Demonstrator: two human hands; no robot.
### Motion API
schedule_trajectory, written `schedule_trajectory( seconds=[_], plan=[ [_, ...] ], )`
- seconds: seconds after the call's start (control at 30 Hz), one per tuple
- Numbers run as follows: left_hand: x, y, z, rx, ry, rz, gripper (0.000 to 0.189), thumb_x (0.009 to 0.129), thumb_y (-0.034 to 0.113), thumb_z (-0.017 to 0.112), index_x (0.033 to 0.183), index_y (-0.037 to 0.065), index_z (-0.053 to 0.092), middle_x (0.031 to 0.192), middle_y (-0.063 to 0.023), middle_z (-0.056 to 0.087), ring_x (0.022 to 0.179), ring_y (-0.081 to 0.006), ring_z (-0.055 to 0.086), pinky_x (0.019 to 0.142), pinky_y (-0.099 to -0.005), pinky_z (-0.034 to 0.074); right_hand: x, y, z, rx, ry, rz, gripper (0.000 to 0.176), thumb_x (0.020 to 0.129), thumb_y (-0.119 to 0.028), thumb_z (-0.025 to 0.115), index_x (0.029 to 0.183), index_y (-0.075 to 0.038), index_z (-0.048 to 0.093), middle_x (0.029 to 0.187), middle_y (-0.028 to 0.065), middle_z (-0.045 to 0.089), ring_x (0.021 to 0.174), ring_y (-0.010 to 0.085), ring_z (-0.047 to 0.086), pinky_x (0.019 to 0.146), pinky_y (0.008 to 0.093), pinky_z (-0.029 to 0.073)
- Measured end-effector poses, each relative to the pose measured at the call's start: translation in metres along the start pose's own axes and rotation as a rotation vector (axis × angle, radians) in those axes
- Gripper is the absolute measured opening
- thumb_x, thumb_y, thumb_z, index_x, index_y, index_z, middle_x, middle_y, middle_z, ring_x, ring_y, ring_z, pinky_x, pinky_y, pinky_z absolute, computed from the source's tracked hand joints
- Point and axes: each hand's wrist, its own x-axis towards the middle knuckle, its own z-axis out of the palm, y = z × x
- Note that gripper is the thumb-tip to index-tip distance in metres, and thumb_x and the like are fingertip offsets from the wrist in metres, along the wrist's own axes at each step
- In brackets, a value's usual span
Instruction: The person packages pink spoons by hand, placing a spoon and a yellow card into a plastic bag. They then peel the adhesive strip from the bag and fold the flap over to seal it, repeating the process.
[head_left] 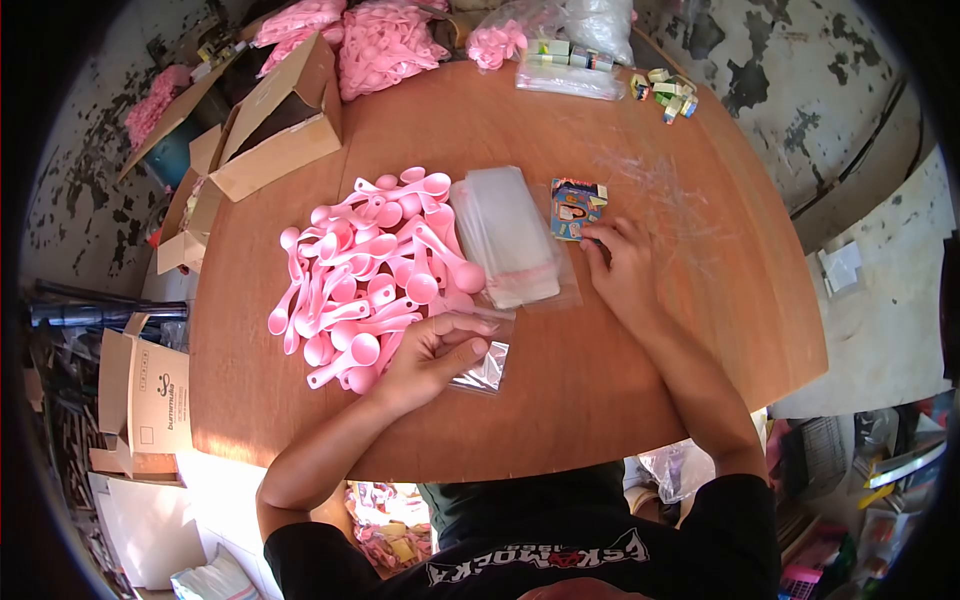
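Note:
My left hand [435,362] is closed on a small clear plastic bag [487,368] near the table's front edge, beside a pile of pink spoons [375,260]. The bag lies partly under my fingers. To the right, my right hand [622,262] has its thumb and fingers pinched at the lower right corner of a stack of small printed cards [575,212]. Whether a single card is between the fingertips is too small to tell. Between the hands lies a stack of clear plastic sleeves [508,235].
Open cardboard boxes [285,115] stand at the table's back left. Bags of pink spoons [385,48] lie along the back edge. Small labelled bundles [672,95] sit at the back right. Thin plastic scraps [665,200] lie right of the cards on the wooden table [560,400].

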Motion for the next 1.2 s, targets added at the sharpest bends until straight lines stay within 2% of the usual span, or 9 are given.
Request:
schedule_trajectory(
  seconds=[0.23,0.47,0.57,0.63,0.67,0.83,0.87,1.03,1.2],
  plan=[
    [0.002,0.001,0.003,-0.045,0.028,0.028,0.025,0.097,0.010,0.061,0.121,0.002,0.059,0.103,-0.0017,0.067,0.092,-0.0058,0.060,0.078,-0.0226,0.050,0.003,-0.006,-0.003,0.069,0.058,0.116,0.008,0.083,-0.005,0.067,0.091,-0.008,0.067,0.092,0.0083,0.066,0.089,0.0289,0.060,0.077,0.0404,0.044],
    [0.000,0.001,0.002,-0.037,0.077,-0.041,0.023,0.101,0.022,0.057,0.118,0.008,0.063,0.106,0.0031,0.064,0.089,-0.0034,0.058,0.075,-0.0216,0.052,0.008,-0.010,-0.006,0.083,0.174,0.014,0.012,0.085,0.001,0.065,0.096,-0.003,0.064,0.087,0.0126,0.066,0.080,0.0313,0.062,0.068,0.0413,0.047],
    [0.001,0.002,0.004,-0.013,0.137,-0.044,0.026,0.101,0.021,0.055,0.116,0.000,0.059,0.098,-0.0091,0.069,0.077,-0.0110,0.068,0.069,-0.0246,0.056,0.011,-0.013,-0.008,0.112,0.161,-0.013,0.016,0.084,0.002,0.064,0.099,-0.003,0.066,0.086,0.0132,0.066,0.079,0.0310,0.063,0.067,0.0404,0.048],
    [0.001,0.005,0.004,-0.070,0.113,-0.070,0.026,0.101,0.026,0.057,0.116,0.007,0.064,0.096,0.0040,0.064,0.085,-0.0038,0.060,0.073,-0.0213,0.054,0.011,-0.008,-0.005,0.082,0.124,-0.097,0.019,0.084,0.003,0.064,0.102,-0.002,0.067,0.088,0.0137,0.067,0.078,0.0307,0.063,0.067,0.0392,0.049],
    [0.001,0.002,0.000,-0.074,0.120,-0.069,0.026,0.101,0.026,0.057,0.116,0.007,0.064,0.096,0.0040,0.064,0.085,-0.0038,0.060,0.073,-0.0213,0.054,0.010,-0.007,-0.003,0.086,0.119,-0.101,0.019,0.084,0.003,0.064,0.102,-0.002,0.067,0.088,0.0137,0.067,0.078,0.0307,0.063,0.067,0.0392,0.049],
    [0.000,0.010,0.006,-0.078,0.089,-0.028,0.027,0.101,0.020,0.056,0.112,-0.002,0.066,0.089,-0.0058,0.072,0.082,-0.0088,0.066,0.077,-0.0240,0.054,0.003,-0.003,-0.001,0.255,0.222,0.069,0.015,0.087,0.001,0.065,0.102,0.001,0.067,0.093,0.0130,0.069,0.077,0.0223,0.066,0.068,0.0327,0.052],
    [0.001,0.008,0.005,-0.002,0.076,0.034,0.025,0.101,0.016,0.055,0.113,-0.004,0.066,0.098,-0.0093,0.073,0.087,-0.0104,0.067,0.078,-0.0259,0.054,0.002,-0.003,0.000,0.260,0.216,0.068,0.015,0.087,0.001,0.065,0.102,0.001,0.067,0.093,0.0130,0.069,0.077,0.0223,0.066,0.068,0.0327,0.052],
    [0.002,0.007,0.004,0.047,0.092,0.043,0.024,0.101,0.014,0.055,0.112,-0.004,0.066,0.097,-0.0095,0.073,0.087,-0.0108,0.067,0.079,-0.0267,0.055,-0.002,-0.012,-0.004,0.620,0.334,0.174,0.016,0.096,-0.004,0.059,0.110,0.004,0.059,0.099,0.0105,0.068,0.087,0.0135,0.065,0.074,0.0273,0.055],
    [0.004,0.006,0.005,0.008,0.076,-0.017,0.026,0.100,0.016,0.056,0.113,-0.005,0.065,0.095,-0.0088,0.072,0.077,-0.0123,0.069,0.070,-0.0244,0.057,-0.001,-0.034,-0.028,0.754,0.334,0.160,0.023,0.096,-0.002,0.058,0.117,0.004,0.053,0.098,0.0115,0.068,0.081,0.0118,0.064,0.070,0.0248,0.053]
  ],
)
